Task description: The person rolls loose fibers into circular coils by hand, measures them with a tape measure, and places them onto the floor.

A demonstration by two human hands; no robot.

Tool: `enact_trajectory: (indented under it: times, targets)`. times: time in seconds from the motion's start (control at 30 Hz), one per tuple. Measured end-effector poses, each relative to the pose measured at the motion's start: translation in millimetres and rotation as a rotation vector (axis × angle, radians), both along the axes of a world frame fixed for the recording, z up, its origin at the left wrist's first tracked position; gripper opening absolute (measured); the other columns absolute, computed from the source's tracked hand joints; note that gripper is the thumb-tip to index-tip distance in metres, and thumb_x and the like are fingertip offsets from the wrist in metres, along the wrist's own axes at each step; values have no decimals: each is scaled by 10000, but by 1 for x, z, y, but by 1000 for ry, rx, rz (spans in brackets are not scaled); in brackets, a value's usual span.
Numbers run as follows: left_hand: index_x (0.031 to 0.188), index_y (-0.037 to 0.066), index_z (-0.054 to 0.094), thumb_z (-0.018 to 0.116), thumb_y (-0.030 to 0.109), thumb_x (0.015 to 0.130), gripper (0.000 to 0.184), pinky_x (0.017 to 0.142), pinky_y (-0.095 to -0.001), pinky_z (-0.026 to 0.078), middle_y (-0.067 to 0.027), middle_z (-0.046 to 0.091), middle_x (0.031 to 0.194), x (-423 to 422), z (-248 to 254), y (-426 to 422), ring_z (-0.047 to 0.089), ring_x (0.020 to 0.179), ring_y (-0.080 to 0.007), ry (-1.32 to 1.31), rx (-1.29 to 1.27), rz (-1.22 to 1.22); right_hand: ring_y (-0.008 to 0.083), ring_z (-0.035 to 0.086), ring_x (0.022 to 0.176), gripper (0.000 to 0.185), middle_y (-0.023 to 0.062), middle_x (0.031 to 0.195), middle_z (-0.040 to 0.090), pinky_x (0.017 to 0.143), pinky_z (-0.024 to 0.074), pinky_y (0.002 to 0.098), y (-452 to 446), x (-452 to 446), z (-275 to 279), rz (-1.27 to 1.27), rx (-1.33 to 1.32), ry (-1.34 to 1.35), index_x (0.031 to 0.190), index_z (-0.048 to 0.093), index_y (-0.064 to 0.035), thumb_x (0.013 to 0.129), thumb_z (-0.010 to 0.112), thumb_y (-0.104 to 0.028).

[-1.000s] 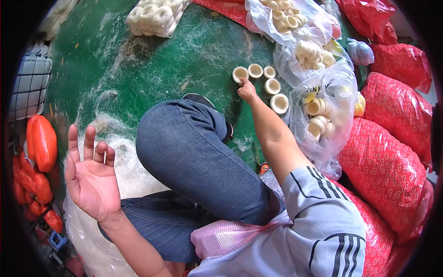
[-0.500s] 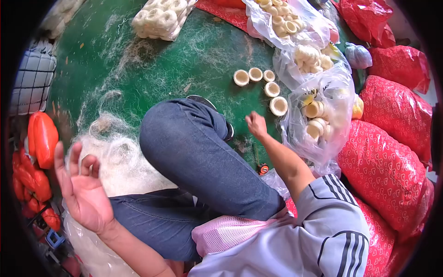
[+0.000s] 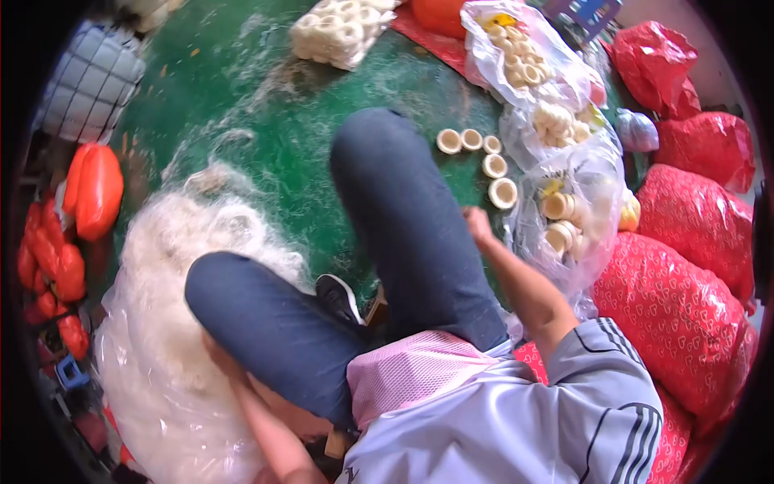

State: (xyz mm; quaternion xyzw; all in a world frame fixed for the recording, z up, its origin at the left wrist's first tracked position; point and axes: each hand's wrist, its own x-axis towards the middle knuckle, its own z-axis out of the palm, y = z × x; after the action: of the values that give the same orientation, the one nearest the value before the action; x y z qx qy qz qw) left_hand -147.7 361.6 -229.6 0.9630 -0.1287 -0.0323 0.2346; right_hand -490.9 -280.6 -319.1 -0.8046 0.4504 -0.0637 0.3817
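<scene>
My right hand (image 3: 477, 223) is beside my raised right knee, just below the row of pale round cups (image 3: 503, 194) on the green floor (image 3: 322, 161); its fingers are partly hidden by the leg and too small to read. My left hand (image 3: 219, 355) is low at the outer side of my left thigh, against the heap of white fibre (image 3: 181, 266); its fingers are blurred and mostly hidden. Several cups stand in a bent line, openings up. Clear plastic bags (image 3: 597, 234) with more cups lie right of them.
Red heart-patterned bags (image 3: 669, 298) line the right side. A pack of white rings (image 3: 343, 32) lies at the top. Orange-red bags (image 3: 97, 189) and a wire-covered pale bundle (image 3: 93, 81) are at the left. A dark shoe (image 3: 340, 298) shows between my legs.
Both knees have risen and spread apart. My left hand has dropped from beside the knee to the fibre heap. My right hand has drawn back from the cups toward my right knee.
</scene>
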Motion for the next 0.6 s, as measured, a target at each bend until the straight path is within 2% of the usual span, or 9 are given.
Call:
enact_trajectory:
  times: [0.07, 0.1, 0.17, 0.23, 0.33, 0.4, 0.43, 0.53, 0.6]
  targets:
    - [1438, 56, 545, 584, 398, 991, 564, 1159, -531, 360, -236, 552, 1446, -29, 5, -15, 493, 1356, -443, -125, 90, 13, 355, 675, 706, 343, 235, 779, 676, 676, 524, 486, -36, 57, 68, -17, -121, 26, 770, 690, 10, 863, 741, -315]
    - [1456, 82, 526, 619, 353, 978, 557, 1164, -545, 350, -225, 526, 1470, -34, 10, -31, 467, 1377, -440, -236, 126, -29, 336, 683, 775, 254, 186, 899, 713, 723, 533, 464, -102, 60, -39, -57, -560, -130, 750, 704, -20, 883, 697, -237]
    - [1492, 133, 489, 690, 263, 953, 590, 1175, -572, 329, -204, 475, 1520, -42, 33, -48, 413, 1419, -435, -414, 169, -53, 275, 672, 811, 165, 126, 931, 708, 741, 531, 409, -154, 94, 77, 275, -566, -147, 981, 703, -42, 926, 658, -191]
    - [1379, 108, 598, 709, 155, 921, 473, 1148, -506, 375, -198, 527, 1457, -41, 76, -59, 473, 1370, -408, -433, 150, 39, 214, 662, 847, 268, 66, 962, 703, 759, 530, 354, -180, 149, 154, 417, -537, -338, 1211, 703, -63, 970, 619, -145]
    - [1269, 48, 636, 701, 78, 885, 390, 1047, -455, 477, -191, 626, 1310, -35, 112, -43, 580, 1243, -385, -487, 0, 249, 122, 547, 700, 255, 24, 815, 603, 638, 465, 276, -109, 251, 288, 341, -331, -696, 1246, 707, -31, 1017, 640, -122]
    - [1300, 42, 618, 699, 112, 889, 425, 1030, -452, 489, -182, 645, 1282, -31, 109, -25, 587, 1239, -377, -443, -7, 430, 95, 526, 722, 191, 4, 794, 587, 675, 439, 254, -70, 291, 332, 495, -291, -647, 1062, 701, -11, 1042, 621, -184]
    - [1318, 42, 602, 699, 123, 893, 444, 1049, -455, 475, -187, 634, 1303, -26, 107, -10, 572, 1258, -381, -368, 0, 475, 81, 516, 732, 245, -5, 783, 579, 694, 425, 244, -51, 312, 354, 571, -267, -623, 970, 698, -2, 1054, 611, -214]
    - [1393, 50, 543, 724, 179, 888, 552, 1100, -467, 439, -207, 583, 1390, -5, 107, 18, 521, 1324, -394, -185, -33, 562, 69, 535, 761, 234, -6, 815, 617, 714, 429, 235, 80, 345, 389, 632, -78, -642, 987, 692, -3, 1038, 629, -223]
    - [1470, 63, 486, 776, 249, 866, 696, 1128, -480, 421, -225, 522, 1476, 14, 108, 22, 478, 1382, -400, -121, -121, 568, 57, 561, 751, 217, -9, 830, 638, 685, 436, 233, 107, 368, 378, 882, -10, -642, 982, 699, -15, 1025, 652, -222]
